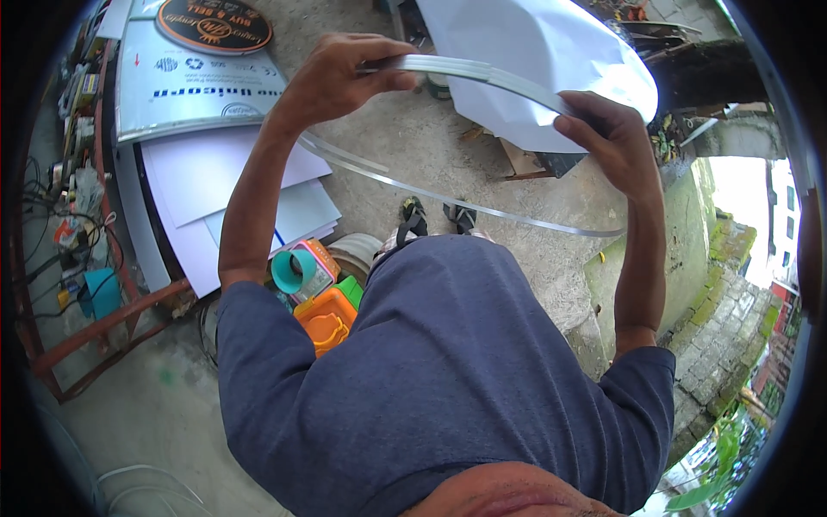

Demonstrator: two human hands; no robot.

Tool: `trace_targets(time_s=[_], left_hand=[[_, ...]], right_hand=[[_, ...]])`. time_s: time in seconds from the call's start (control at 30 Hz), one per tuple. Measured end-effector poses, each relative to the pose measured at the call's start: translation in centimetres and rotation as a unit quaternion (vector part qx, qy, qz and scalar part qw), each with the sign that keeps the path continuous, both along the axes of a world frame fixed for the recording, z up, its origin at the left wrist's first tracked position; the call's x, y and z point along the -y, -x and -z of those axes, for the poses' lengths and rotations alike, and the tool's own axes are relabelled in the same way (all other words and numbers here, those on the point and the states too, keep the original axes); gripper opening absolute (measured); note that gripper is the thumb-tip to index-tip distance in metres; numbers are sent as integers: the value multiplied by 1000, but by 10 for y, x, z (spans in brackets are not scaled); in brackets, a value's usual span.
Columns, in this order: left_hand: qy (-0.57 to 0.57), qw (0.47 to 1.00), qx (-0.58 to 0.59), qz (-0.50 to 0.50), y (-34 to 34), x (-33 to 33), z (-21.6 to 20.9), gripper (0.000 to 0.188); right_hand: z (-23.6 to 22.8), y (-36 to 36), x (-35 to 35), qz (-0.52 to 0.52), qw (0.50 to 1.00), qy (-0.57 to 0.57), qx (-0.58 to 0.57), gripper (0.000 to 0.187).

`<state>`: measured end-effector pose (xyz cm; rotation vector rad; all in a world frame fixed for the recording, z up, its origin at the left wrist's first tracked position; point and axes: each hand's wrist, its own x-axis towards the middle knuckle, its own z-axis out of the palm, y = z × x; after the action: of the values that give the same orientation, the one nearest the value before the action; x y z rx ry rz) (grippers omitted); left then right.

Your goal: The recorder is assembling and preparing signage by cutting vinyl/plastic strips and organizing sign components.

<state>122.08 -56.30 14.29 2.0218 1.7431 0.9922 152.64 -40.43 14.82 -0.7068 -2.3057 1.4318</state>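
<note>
Raised at the far side, both my hands grip a long, thin silvery strip [517,84], perhaps metal or plastic, with lengthwise ridges. My left hand [351,76] pinches one part between thumb and fingers. To the right, my right hand [610,138] closes thumb and fingers round another part, and the strip bows up between them. A lower length of silvery strip [469,209] curves beneath, from near my left wrist to my right forearm. How it joins the upper length is hidden.
Pale flat sheets [194,177] are stacked at left under a printed panel [194,90] bearing a round dark sign [215,24]. Orange containers [327,320] and a teal cup [293,270] stand beside my left arm. A large white sheet [534,60] lies far right; a rusty frame [112,323] edges the left.
</note>
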Motion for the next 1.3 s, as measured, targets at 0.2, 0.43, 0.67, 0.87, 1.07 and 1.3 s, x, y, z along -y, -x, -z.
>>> trace_targets(time_s=[0.2, 0.43, 0.67, 0.87, 1.07, 1.3], left_hand=[[-29, 999, 21, 21, -6, -4, -3, 34], [-41, 999, -18, 19, -20, -16, -4, 31], [-49, 996, -54, 48, -23, -21, 15, 32], [-100, 991, -68, 52, -33, -25, 21, 38], [-169, 977, -121, -37, -7, -14, 11, 64], [-264, 757, 315, -509, 90, 68, 154, 58]], right_hand=[[-10, 24, 2, -49, 997, -61, 13, 42], [-17, 49, 12, -58, 990, -128, 32, 47], [-16, 57, 23, -88, 979, -176, 52, 43], [-6, 76, 36, -94, 961, -241, 96, 32], [-7, 104, 29, -70, 976, -209, 2, 27], [-61, 115, -4, 30, 991, -124, 40, 32]])
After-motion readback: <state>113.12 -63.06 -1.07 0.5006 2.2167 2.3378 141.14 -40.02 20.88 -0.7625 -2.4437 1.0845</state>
